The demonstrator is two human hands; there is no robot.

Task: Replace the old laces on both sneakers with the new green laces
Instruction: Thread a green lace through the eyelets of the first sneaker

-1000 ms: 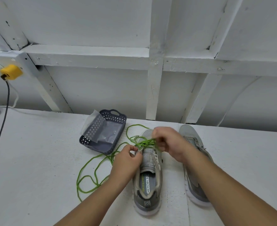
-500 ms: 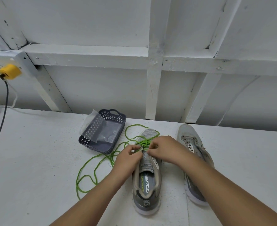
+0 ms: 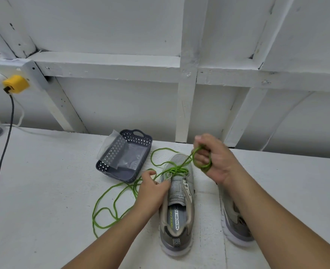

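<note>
Two grey sneakers stand side by side on the white table, toes pointing away. The left sneaker point(image 3: 176, 208) has a green lace point(image 3: 109, 202) threaded through its front eyelets; the lace's slack lies in loops on the table to the left. My right hand point(image 3: 212, 158) is raised above the toe and grips a length of the green lace, pulled taut and wound round its fingers. My left hand point(image 3: 151, 188) pinches the sneaker's left eyelet edge. The right sneaker point(image 3: 236, 226) is mostly hidden under my right forearm.
A dark grey perforated basket point(image 3: 137, 140) with a clear plastic bag in it sits just behind and left of the sneakers. A dark cable point(image 3: 3, 158) hangs from a yellow plug point(image 3: 15, 83) at far left. White wooden framing rises behind the table.
My right hand has lifted from the eyelets up and to the right, drawing the green lace taut. My left hand has stayed on the left sneaker.
</note>
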